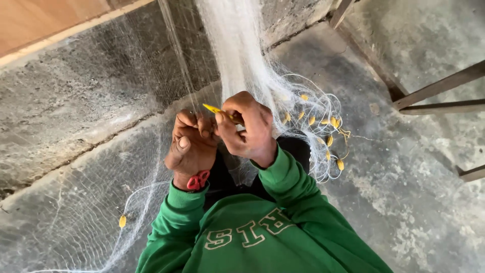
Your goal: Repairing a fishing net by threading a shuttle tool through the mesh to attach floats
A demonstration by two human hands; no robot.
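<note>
My left hand (pixel 189 144) pinches a strand of the fine white fishing net (pixel 237 55), its fingers curled closed around the mesh. A red loop, perhaps scissor handles (pixel 198 180), sits at that wrist. Close beside it on the right, my right hand (pixel 250 126) grips a slim yellow netting needle (pixel 214 109) whose tip points left toward the left-hand fingers. The two hands nearly touch. The net hangs down from above and bunches behind them. Green sleeves cover both forearms.
Small yellow floats (pixel 323 129) on a white line (pixel 331 167) lie coiled to the right; one float (pixel 122 221) lies at lower left. More net spreads over the grey concrete floor (pixel 419 202). A concrete wall (pixel 76 96) rises behind, and wooden frame legs (pixel 434 96) stand at right.
</note>
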